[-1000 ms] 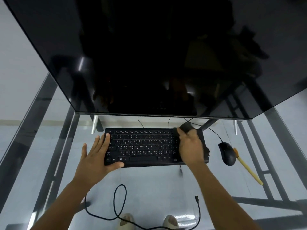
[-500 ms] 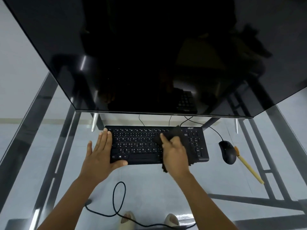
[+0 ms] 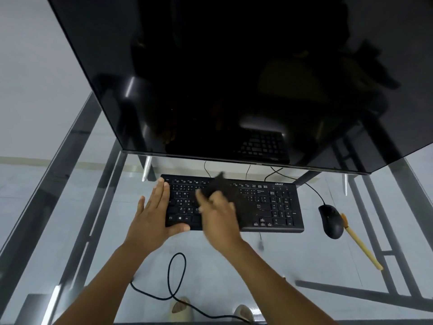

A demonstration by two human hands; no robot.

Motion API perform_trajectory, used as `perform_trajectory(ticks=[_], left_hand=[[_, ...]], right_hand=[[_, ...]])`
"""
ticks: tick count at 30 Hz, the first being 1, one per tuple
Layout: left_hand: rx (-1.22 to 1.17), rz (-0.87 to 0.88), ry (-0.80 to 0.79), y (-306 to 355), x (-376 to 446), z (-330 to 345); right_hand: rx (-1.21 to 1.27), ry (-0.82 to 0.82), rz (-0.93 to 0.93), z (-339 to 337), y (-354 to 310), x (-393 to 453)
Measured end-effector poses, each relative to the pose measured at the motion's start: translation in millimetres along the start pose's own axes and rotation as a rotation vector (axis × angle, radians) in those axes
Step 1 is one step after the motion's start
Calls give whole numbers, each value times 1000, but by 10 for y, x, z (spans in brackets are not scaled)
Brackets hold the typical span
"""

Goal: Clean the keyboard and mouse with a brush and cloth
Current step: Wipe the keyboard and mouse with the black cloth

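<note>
A black keyboard [image 3: 276,205] lies on the glass desk under the monitor. My left hand [image 3: 152,216] rests flat on the keyboard's left end, fingers spread, thumb along its front edge. My right hand [image 3: 220,216] presses a dark cloth [image 3: 216,185] onto the middle-left keys; both are motion-blurred. A black mouse [image 3: 331,221] sits to the right of the keyboard. The brush [image 3: 360,242], with a pale wooden handle, lies just right of the mouse.
A large dark monitor [image 3: 234,78] overhangs the back of the glass desk [image 3: 70,207]. Its metal frame bars show through the glass. A black cable [image 3: 175,277] loops on the floor below, near my feet.
My right hand has swept the cloth leftward across the keyboard, from the number-pad end to the middle-left keys. My left hand has stayed on the left end.
</note>
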State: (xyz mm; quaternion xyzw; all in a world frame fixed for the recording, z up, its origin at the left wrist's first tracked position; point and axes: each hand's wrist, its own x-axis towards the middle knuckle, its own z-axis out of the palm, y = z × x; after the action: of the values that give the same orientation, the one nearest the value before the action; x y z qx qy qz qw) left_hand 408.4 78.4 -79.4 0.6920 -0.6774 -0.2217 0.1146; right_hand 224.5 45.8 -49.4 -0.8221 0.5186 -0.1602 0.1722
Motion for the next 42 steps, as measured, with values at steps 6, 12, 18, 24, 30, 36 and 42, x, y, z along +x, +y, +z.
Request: perform_trajectory(ticks=[6, 12, 18, 24, 30, 36, 42], left_hand=[[20, 3, 16, -9, -4, -15], [36, -2, 2, -23, -29, -10], [158, -18, 143, 246, -44, -73], [32, -25, 140, 648, -43, 129], [-574, -116, 201, 1077, -60, -31], [-999, -239, 40, 1989, 305, -219], [-1016, -114, -278, 3104, 623, 9]], right_hand=[[-25, 79, 196, -54, 305, 245], [0, -53, -19, 73, -149, -55], [-69, 87, 368, -199, 299, 245], [-13, -56, 237, -119, 147, 49], [495, -98, 456, -501, 244, -152], [1088, 47, 644, -1350, 755, -427], [770, 358, 849, -2172, 1641, -782]])
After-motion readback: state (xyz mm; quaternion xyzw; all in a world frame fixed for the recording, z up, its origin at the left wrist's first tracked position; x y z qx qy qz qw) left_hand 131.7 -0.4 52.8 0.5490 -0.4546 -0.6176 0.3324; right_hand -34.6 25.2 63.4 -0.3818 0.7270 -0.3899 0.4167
